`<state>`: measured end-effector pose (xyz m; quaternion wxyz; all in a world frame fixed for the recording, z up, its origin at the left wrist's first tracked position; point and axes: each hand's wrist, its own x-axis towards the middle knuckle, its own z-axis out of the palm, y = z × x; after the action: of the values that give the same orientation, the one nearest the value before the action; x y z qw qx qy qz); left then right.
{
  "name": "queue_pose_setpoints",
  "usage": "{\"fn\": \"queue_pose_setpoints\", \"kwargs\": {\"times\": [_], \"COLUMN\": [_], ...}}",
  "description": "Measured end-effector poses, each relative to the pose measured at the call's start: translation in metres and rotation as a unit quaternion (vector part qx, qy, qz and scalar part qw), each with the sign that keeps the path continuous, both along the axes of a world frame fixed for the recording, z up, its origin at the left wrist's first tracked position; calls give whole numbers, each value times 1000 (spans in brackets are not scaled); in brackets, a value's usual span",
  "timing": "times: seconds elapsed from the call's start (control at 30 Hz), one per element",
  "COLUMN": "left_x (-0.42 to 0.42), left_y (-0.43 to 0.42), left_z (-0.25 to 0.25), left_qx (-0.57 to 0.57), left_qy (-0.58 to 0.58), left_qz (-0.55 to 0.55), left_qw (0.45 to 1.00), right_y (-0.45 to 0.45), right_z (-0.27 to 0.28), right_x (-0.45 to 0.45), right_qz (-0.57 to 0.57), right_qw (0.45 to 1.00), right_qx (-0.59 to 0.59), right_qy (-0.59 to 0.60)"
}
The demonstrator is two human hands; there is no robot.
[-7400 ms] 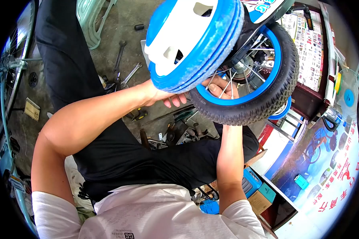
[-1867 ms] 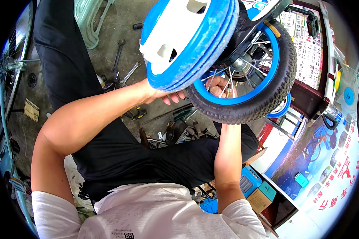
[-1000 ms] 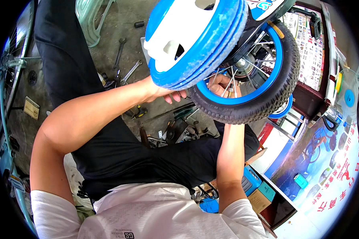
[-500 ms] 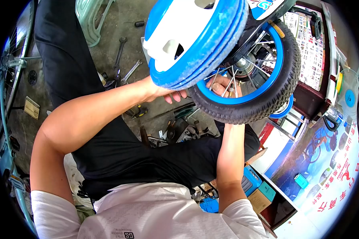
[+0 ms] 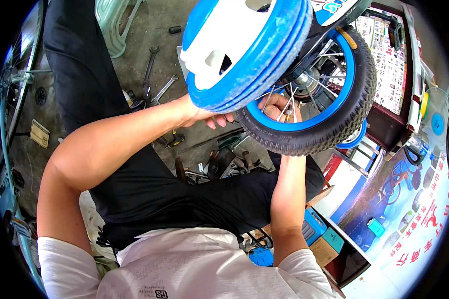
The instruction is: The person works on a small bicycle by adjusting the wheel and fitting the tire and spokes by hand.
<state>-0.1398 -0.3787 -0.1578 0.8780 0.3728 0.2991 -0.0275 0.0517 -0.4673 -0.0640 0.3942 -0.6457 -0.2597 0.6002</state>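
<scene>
A small bicycle wheel (image 5: pixel 304 137) with a knobby black tyre, blue rim and spokes stands tilted in front of me. A blue-and-white training wheel (image 5: pixel 279 60) overlaps its left side. My left hand (image 5: pixel 214 119) reaches beneath the training wheel. Its curled fingertips show below the edge, but the palm and whatever it holds are hidden. My right forearm passes behind the tyre. Through the spokes, my right hand (image 5: pixel 274 105) shows with bent fingers around the rim, close to the brass valve stem (image 5: pixel 288 114).
Two wrenches (image 5: pixel 164 89) and several other tools lie on the floor between my legs. A pale green plastic stool (image 5: pixel 112 30) stands at the upper left. Another bicycle's wheel (image 5: pixel 22 74) is at the far left. On the right are a cabinet and a printed banner (image 5: pixel 409 209).
The training wheel has shifted slightly to the right. My right fingers have moved a little behind the spokes; my left hand is almost unchanged.
</scene>
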Motion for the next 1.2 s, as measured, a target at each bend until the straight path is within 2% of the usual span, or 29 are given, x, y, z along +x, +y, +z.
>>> {"fn": "queue_pose_setpoints", "kwargs": {"times": [0.07, 0.17, 0.23, 0.37, 0.43, 0.57, 0.63, 0.97, 1.07, 1.13, 1.2], "left_x": [0, 0, 0, 0, 0, 0, 0, 1, 1, 1, 1], "left_y": [0, -1, 0, 0, 0, -2, -1, -2, -2, -1, -1], "left_z": [1, -2, -2, -1, -1, -2, -1, 1, 0, 0, 1], "left_qx": [0, -1, 4, 8, 8, 1, 0, 10, 12, 14, 13], "left_qy": [4, -3, -8, -6, -1, -1, 2, 6, 2, 1, 4], "left_qz": [0, 4, -1, 1, -1, 1, -1, 0, -5, -4, -4], "left_qw": [1000, 1000, 1000, 1000, 1000, 1000, 1000, 1000, 1000, 1000, 1000], "right_y": [-1, -1, -7, -9, -7, -2, -1, -11, -7, -5, -2], "right_z": [0, 2, -6, -18, -25, -22, -23, -23, -22, -25, -25], "right_x": [0, 1, 4, 10, 2, -2, -2, 4, -2, -2, -2], "right_qz": [-4, 7, -47, -62, -45, -38, -1, 3, -26, -20, -11], "right_qw": [1000, 1000, 998, 998, 993, 991, 984, 993, 994, 983, 982], "right_qx": [21, -8, 25, 16, 10, -11, 29, 47, 22, 8, 7], "right_qy": [16, 13, 35, 26, -111, -131, -174, -104, -108, -181, -188]}}
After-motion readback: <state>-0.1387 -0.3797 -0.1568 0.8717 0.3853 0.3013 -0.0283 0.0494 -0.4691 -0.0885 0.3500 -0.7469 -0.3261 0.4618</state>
